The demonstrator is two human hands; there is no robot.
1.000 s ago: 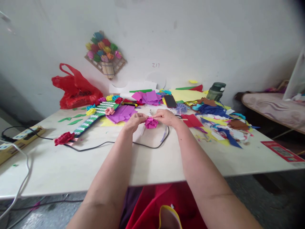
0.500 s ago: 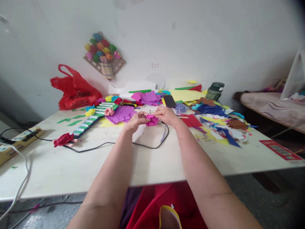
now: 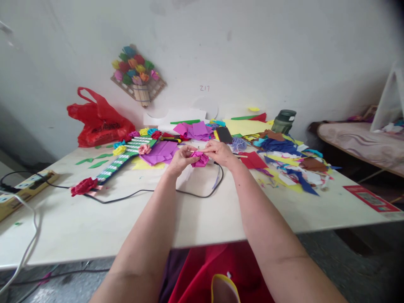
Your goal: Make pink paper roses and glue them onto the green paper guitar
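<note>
Head view: the magenta flower (image 3: 200, 159) is between the hands above the table (image 3: 208, 223); the left hand (image 3: 182, 160) grips its left edge with thumb and fingers, while the right hand (image 3: 219, 152) pinches a thin stick (image 3: 241, 156) at the flower's upper side. Judged by its folds, the flower is very light, soft and easily crushed or torn, not slippery, its petals liable to flatten under pressure. Recommended hold: a light pinch at the gathered base, clear of the outer petals, and the stiffer stick taken along its shaft.
</note>
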